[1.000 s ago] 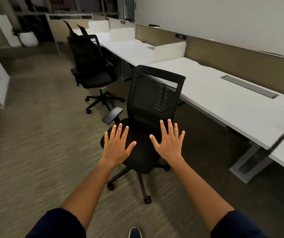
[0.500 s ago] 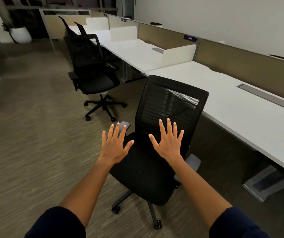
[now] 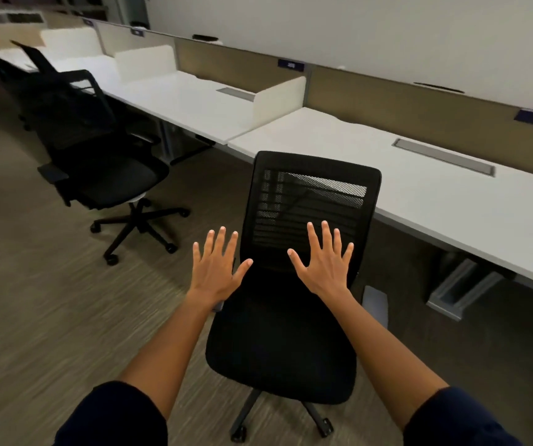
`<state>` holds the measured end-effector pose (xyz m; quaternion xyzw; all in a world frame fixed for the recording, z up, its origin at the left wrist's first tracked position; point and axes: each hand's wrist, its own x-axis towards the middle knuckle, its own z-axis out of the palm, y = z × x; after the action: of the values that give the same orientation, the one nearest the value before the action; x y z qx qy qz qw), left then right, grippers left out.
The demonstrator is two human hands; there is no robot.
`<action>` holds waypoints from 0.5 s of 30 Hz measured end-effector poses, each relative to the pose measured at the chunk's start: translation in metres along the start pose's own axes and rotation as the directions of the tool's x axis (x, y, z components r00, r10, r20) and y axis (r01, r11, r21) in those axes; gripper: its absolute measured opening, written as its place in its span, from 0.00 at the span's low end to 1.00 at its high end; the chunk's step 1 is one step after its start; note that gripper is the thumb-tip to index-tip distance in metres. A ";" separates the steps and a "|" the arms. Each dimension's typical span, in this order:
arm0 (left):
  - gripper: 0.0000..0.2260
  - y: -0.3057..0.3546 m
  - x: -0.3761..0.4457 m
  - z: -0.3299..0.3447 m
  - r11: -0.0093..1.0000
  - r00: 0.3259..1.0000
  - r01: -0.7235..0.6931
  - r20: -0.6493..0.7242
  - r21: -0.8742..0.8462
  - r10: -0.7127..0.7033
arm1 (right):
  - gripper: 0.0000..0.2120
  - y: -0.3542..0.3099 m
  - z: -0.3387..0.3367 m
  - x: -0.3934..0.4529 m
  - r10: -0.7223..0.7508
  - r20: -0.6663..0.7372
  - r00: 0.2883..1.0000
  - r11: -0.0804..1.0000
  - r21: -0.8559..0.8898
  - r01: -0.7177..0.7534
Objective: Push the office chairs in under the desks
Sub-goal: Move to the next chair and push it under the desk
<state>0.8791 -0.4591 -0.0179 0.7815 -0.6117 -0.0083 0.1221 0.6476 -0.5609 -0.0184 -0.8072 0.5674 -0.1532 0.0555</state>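
Black mesh-backed office chair (image 3: 303,252) on castors stands in the head view just short of the long white desk (image 3: 435,194), its backrest towards the person. The left hand (image 3: 215,268) and right hand (image 3: 324,262) are both spread flat with fingers apart, gripping nothing; whether either palm touches the mesh I cannot tell. It should roll easily on the carpet but may swivel, so the stiff top rim of the backrest looks the surest hold. A second black chair (image 3: 97,149) stands pulled out to the left, with two more backrests beyond: four chairs counted.
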 end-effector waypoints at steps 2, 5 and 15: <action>0.39 -0.003 0.017 -0.001 0.999 0.999 -0.032 0.013 -0.012 0.032 | 0.40 -0.003 0.001 0.007 0.034 -0.011 0.999 0.999 -0.007 -0.034; 0.37 -0.001 0.042 -0.001 0.996 0.996 -0.085 0.029 -0.018 0.086 | 0.41 -0.003 0.000 0.024 0.072 -0.032 0.997 0.997 -0.016 -0.073; 0.36 0.022 0.127 0.006 0.986 0.985 -0.166 0.038 -0.001 0.166 | 0.40 0.012 -0.004 0.104 0.129 -0.051 0.990 0.992 0.005 -0.129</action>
<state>0.8893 -0.5867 -0.0019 0.7277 -0.6769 -0.0122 0.1096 0.6675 -0.6619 0.0013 -0.7646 0.6194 -0.1704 0.0516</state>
